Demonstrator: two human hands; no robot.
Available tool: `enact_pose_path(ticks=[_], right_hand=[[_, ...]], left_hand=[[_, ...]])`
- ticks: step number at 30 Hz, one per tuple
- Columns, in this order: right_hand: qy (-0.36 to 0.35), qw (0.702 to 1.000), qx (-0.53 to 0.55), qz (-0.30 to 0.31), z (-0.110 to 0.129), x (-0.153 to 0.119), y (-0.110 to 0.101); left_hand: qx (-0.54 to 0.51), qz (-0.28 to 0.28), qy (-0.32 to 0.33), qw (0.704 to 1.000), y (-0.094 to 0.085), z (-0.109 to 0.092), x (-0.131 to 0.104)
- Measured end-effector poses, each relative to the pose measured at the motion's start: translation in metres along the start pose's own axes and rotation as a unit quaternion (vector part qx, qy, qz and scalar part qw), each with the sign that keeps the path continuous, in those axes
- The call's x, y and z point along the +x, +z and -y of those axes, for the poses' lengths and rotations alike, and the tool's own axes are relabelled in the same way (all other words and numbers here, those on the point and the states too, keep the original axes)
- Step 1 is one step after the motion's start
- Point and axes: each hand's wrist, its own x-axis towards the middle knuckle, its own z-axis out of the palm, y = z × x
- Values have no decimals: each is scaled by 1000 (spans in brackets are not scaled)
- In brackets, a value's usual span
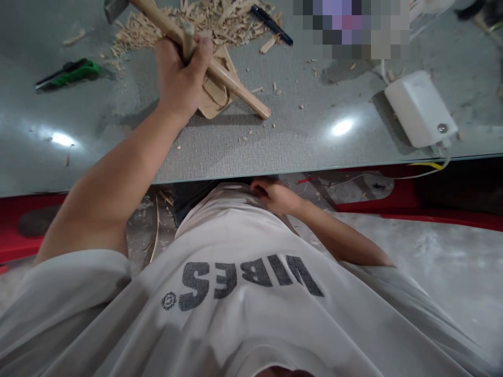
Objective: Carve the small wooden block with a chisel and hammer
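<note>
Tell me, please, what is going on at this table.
The person's left hand grips a metal-headed hammer with a pale wooden handle, with a short wooden rod also in its grasp. A pale, flat piece of wood lies beneath the handle on the grey table, with curled wood shavings heaped beyond. The right hand is below the table edge; whether it holds anything is unclear.

A grey, finely textured desk (294, 149) with a glassy edge fills the upper frame; two bright light reflections (342, 127) gleam on it, left and right of centre; below, red furniture (396, 203) shows at both sides; mottled grey floor (444, 256) spreads lower right.
</note>
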Motion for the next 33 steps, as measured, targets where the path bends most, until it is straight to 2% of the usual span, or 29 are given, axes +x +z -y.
enact_pose_path(ticks=[3,8,13,18,24,29,33], right_hand=[[-3,998,5,66,4,18,-3],[-5,991,-57,120,16,29,-5],[-10,979,-161,125,27,36,3],[-13,971,-201,132,27,36,2],[-24,968,-211,131,29,40,-4],[-92,957,-231,148,42,52,-4],[-52,964,-218,141,47,57,-7]], left_hand=[[40,27,-4,999,-3,-10,0],[43,49,4,998,-5,-24,-3],[23,37,-1,999,-1,-33,-9],[43,17,-15,999,4,-41,-9],[62,24,-9,998,8,-45,-9],[65,24,-12,998,10,-49,-7],[78,28,-15,996,11,-50,-5]])
